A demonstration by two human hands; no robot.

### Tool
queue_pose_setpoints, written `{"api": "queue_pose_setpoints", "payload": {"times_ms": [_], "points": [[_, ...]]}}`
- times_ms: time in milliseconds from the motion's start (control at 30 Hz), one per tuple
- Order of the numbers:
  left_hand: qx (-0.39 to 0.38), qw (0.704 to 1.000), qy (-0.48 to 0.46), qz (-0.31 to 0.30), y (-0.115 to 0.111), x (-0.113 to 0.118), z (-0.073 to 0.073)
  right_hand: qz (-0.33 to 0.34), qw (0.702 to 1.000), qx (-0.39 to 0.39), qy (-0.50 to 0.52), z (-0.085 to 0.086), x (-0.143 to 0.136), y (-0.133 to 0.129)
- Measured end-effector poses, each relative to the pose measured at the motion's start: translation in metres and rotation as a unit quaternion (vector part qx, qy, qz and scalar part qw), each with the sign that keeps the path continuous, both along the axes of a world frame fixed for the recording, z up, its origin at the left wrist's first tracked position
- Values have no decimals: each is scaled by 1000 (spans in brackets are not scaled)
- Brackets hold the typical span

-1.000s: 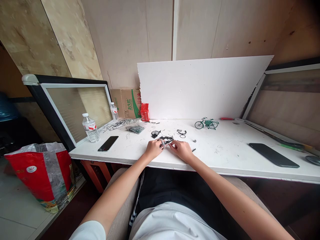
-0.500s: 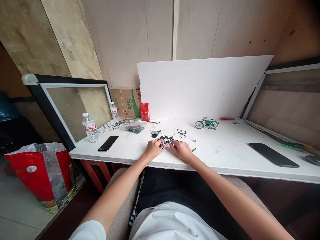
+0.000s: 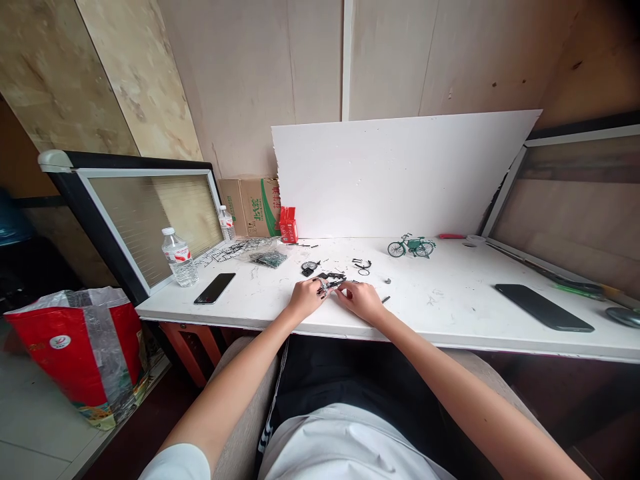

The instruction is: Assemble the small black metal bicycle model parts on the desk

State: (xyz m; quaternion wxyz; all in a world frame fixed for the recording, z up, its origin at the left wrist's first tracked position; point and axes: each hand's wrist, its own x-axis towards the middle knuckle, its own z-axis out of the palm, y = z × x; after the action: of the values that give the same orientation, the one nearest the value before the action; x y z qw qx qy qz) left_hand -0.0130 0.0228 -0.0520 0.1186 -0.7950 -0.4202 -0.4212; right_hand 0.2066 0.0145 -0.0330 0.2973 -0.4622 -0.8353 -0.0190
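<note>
My left hand [image 3: 305,299] is closed around a small black and silver model part [image 3: 326,287], low over the front of the table. The fingers of my right hand [image 3: 363,301] are pinched together at the right end of that part; what lies between the tips is too small to make out. Just beyond my hands lie a small spoked wheel [image 3: 311,266], a curved black piece [image 3: 364,265] and a thin black ring [image 3: 364,272]. A finished green model bicycle [image 3: 411,246] stands upright farther back on the right.
On the white table [image 3: 440,307] lie a phone [image 3: 215,288], a bag of small parts [image 3: 269,257], black part frames [image 3: 225,249] and a dark flat slab [image 3: 543,307]. Water bottles [image 3: 179,257], a red box [image 3: 289,225] and a white board [image 3: 400,177] stand toward the edges.
The view has shifted slightly. My right fingertips have moved a little at the end of the model part; my left hand keeps its hold.
</note>
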Motion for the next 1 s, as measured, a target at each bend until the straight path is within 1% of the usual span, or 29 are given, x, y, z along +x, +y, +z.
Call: {"api": "queue_pose_setpoints", "payload": {"times_ms": [300,567,700,900,1000], "points": [[-1,1000,-1,5,-1,0,1,3,1000,11,-22,1,-1,-1],[3,1000,-2,10,-1,0,1,12,999,-9,-49,4,-1,-2],[3,1000,-1,7,-2,1,2,-5,999,-9,-53,6,-2,-5],[-2,1000,-2,3,-2,2,3,-47,998,-16,-27,10,-4,-9],[-5,1000,-1,2,-2,2,3,-53,998,-18,-17,11,-4,-10]]}}
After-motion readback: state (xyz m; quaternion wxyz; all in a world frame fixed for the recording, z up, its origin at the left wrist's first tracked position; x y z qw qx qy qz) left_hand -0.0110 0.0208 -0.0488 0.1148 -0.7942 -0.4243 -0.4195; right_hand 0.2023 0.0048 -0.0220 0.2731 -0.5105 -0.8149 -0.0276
